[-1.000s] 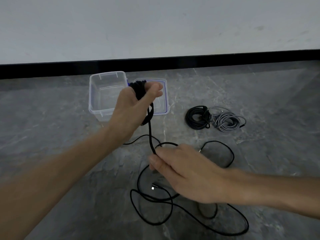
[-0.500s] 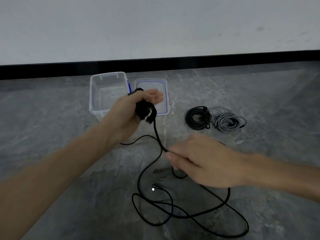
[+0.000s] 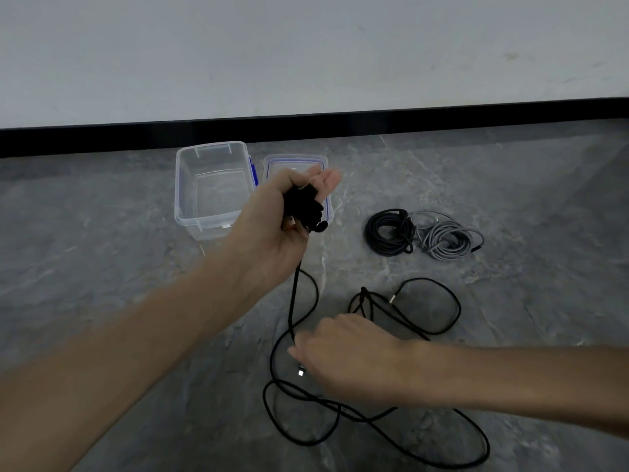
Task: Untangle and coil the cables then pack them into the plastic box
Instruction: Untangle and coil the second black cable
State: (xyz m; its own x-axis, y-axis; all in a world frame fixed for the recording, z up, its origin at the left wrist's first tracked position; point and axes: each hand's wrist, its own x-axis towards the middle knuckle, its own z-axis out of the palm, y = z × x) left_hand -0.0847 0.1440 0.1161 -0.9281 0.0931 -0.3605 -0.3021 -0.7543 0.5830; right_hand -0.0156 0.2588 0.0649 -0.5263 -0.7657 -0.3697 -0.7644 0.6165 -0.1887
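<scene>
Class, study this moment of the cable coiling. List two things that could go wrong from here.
1. The loose black cable crosses itself on the floor; pulling it in could tighten a knot.
2. The bundle on the left hand sits by outstretched fingers and may slip off.

lid (image 3: pixel 325 163) right of box (image 3: pixel 190 199), coils (image 3: pixel 389 233) farther right
</scene>
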